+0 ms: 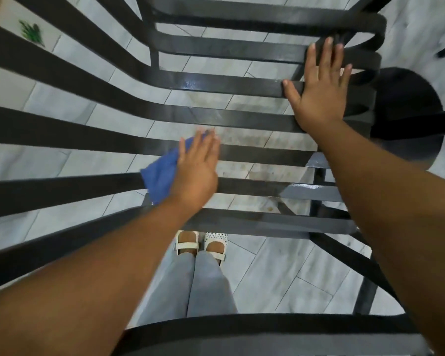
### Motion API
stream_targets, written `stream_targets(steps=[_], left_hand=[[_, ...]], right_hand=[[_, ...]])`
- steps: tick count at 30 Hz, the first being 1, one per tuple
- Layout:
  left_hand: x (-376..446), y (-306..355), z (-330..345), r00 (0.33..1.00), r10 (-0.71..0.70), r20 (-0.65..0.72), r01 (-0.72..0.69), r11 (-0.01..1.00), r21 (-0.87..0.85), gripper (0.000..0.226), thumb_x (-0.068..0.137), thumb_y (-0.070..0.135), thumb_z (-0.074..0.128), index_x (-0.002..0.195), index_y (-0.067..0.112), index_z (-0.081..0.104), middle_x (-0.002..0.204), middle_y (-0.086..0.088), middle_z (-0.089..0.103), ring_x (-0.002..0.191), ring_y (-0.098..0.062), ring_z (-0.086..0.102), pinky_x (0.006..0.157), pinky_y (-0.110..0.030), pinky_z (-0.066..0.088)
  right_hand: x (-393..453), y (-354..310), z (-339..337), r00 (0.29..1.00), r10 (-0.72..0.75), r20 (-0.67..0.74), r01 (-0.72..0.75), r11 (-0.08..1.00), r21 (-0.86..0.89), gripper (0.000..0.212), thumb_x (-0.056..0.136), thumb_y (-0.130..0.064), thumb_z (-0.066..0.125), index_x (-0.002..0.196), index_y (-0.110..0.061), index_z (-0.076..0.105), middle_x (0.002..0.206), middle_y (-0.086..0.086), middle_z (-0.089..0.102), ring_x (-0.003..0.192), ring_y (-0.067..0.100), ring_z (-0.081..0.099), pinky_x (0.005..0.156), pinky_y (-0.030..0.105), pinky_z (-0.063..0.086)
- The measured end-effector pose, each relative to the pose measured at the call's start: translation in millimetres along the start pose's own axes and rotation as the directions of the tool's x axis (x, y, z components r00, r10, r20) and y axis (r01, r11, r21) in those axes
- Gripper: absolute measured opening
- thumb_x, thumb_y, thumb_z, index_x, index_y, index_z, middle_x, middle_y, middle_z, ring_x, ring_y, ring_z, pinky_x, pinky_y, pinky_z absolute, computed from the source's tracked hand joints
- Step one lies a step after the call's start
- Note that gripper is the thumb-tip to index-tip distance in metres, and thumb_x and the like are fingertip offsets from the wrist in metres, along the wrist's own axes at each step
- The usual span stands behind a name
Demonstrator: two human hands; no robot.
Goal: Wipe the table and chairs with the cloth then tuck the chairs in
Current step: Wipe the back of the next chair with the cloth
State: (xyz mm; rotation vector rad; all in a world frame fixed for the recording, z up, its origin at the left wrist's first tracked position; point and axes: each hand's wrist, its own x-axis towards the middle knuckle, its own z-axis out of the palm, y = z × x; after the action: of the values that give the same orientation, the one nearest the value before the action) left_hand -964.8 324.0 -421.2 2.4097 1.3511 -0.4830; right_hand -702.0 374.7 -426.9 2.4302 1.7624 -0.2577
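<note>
A black slatted metal chair (231, 119) fills the view from above, its flat slats running left to right with the floor showing between them. My left hand (197, 170) lies flat on a blue cloth (162, 176) and presses it onto a slat near the middle. The hand covers most of the cloth. My right hand (321, 86) rests on the slats at the right side with its fingers spread and straight, near the curved ends of the slats. Some slats look wet and shiny.
The floor (62, 155) has pale grey marbled tiles. A round black base (409, 119) stands on the floor at the right. A small green plant sprig (31, 32) lies at the upper left. My feet in white sandals (201, 244) stand under the chair's near edge.
</note>
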Motion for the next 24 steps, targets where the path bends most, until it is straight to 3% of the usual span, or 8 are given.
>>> stream_targets(steps=[3, 5, 9, 14, 16, 19, 21, 24], left_hand=[[-7.7, -27.5, -0.7, 0.982, -0.190, -0.003, 0.190, 0.980, -0.064, 0.065, 0.097, 0.017, 0.039, 0.149, 0.005, 0.001, 0.157, -0.012, -0.006, 0.143, -0.032, -0.010, 0.113, -0.045, -0.009], [-6.4, -15.6, -2.0, 0.976, -0.219, 0.016, 0.219, 0.969, -0.115, 0.064, 0.098, 0.017, 0.037, 0.149, 0.004, 0.000, 0.157, -0.013, -0.007, 0.143, -0.033, -0.011, 0.113, -0.045, -0.010], [1.2, 43.9, -1.5, 0.996, -0.066, -0.067, 0.055, 0.986, -0.159, 0.067, 0.093, 0.009, 0.039, 0.149, 0.004, 0.002, 0.157, -0.012, -0.003, 0.143, -0.032, -0.010, 0.111, -0.045, -0.015], [19.9, 114.7, 2.4, 0.971, 0.148, -0.189, -0.206, 0.919, -0.337, 0.069, 0.086, 0.007, 0.044, 0.148, 0.001, 0.014, 0.155, -0.014, 0.015, 0.145, -0.027, 0.001, 0.112, -0.038, -0.015], [23.6, 123.4, -1.0, 0.961, 0.146, -0.235, -0.254, 0.800, -0.543, 0.063, 0.082, 0.020, 0.045, 0.141, 0.001, 0.033, 0.146, -0.014, 0.035, 0.140, -0.028, 0.021, 0.117, -0.042, -0.002], [19.1, 110.4, -9.6, 0.965, -0.022, -0.260, -0.220, 0.466, -0.857, 0.052, 0.080, 0.021, 0.040, 0.123, -0.005, 0.050, 0.125, -0.019, 0.052, 0.121, -0.029, 0.044, 0.111, -0.036, 0.027], [12.5, 86.3, -8.4, 0.948, -0.104, -0.301, -0.203, 0.530, -0.823, 0.047, 0.078, 0.015, 0.036, 0.115, -0.004, 0.056, 0.120, -0.021, 0.054, 0.116, -0.024, 0.043, 0.105, -0.025, 0.030], [8.1, 34.1, 1.7, 0.924, -0.136, -0.358, -0.085, 0.839, -0.537, 0.041, 0.077, 0.017, 0.040, 0.110, 0.005, 0.061, 0.113, -0.017, 0.055, 0.107, -0.028, 0.044, 0.092, -0.038, 0.033]], right_hand=[[-1.0, -4.4, 1.8, 0.999, 0.051, 0.004, -0.051, 0.999, 0.009, 0.070, 0.096, -0.058, 0.021, 0.151, -0.021, 0.001, 0.158, 0.013, -0.006, 0.145, 0.031, -0.008, 0.116, 0.049, -0.003], [-1.1, -5.5, 2.9, 0.998, 0.059, 0.002, -0.059, 0.998, 0.015, 0.069, 0.096, -0.058, 0.020, 0.151, -0.021, 0.001, 0.158, 0.013, -0.007, 0.145, 0.031, -0.009, 0.116, 0.049, -0.004], [-3.9, -4.0, 4.1, 0.999, 0.048, 0.016, -0.049, 0.998, 0.035, 0.069, 0.096, -0.057, 0.020, 0.152, -0.020, 0.001, 0.158, 0.014, -0.007, 0.145, 0.030, -0.009, 0.116, 0.048, -0.005], [-24.1, 2.1, -1.9, 0.980, -0.162, 0.115, 0.148, 0.981, 0.123, 0.063, 0.099, -0.045, 0.033, 0.152, -0.020, 0.008, 0.158, 0.012, -0.004, 0.145, 0.029, -0.008, 0.114, 0.046, -0.007], [-44.7, -1.5, -10.1, 0.975, -0.209, 0.076, 0.180, 0.941, 0.286, 0.057, 0.098, -0.034, 0.037, 0.150, -0.016, 0.020, 0.157, 0.009, 0.015, 0.146, 0.025, 0.007, 0.116, 0.043, -0.002], [-87.3, -14.4, -16.2, 0.975, -0.215, -0.050, 0.216, 0.883, 0.417, 0.052, 0.094, -0.029, 0.036, 0.142, -0.009, 0.039, 0.147, 0.010, 0.039, 0.140, 0.025, 0.029, 0.115, 0.041, 0.010], [-112.5, -24.0, -10.6, 0.959, -0.276, -0.068, 0.282, 0.890, 0.357, 0.051, 0.092, -0.031, 0.035, 0.137, -0.007, 0.047, 0.142, 0.012, 0.046, 0.134, 0.027, 0.039, 0.112, 0.044, 0.017], [-137.8, -38.1, 2.1, 0.932, -0.360, -0.049, 0.360, 0.900, 0.247, 0.055, 0.091, -0.038, 0.037, 0.132, -0.004, 0.052, 0.138, 0.014, 0.051, 0.130, 0.030, 0.046, 0.110, 0.048, 0.028]])
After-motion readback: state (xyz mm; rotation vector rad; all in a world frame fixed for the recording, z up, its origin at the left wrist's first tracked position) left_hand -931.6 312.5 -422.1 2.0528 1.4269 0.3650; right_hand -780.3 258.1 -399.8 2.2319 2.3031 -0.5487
